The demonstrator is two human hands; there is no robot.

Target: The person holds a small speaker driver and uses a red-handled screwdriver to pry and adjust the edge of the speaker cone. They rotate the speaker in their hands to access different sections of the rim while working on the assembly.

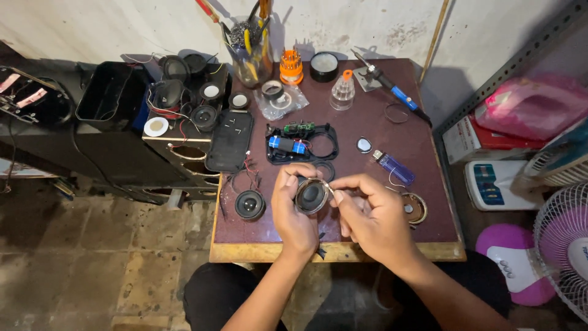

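Head view looks down on a small dark-red counter (422, 153) crowded with parts. Left hand (295, 214) has its grip closed around a small round speaker driver (312, 196), held just above the counter's near edge with the cone facing up. Right hand (370, 214) meets it from the other side, thumb and forefinger pinched together on the driver's metal rim.

Close behind the hands lies an open black speaker frame (301, 144) holding a blue battery and a small green circuit board, with a loose black ring just beside it. To the left, another round speaker driver (250, 205) rests on the counter, trailing red wires. To the right sit a purple lighter (395, 167) and a round brass-rimmed part (415, 208), partly hidden by the right hand. Farther back stand a soldering iron (392, 91), an orange screwdriver-bit holder (291, 67) and a jar of tools (251, 55).
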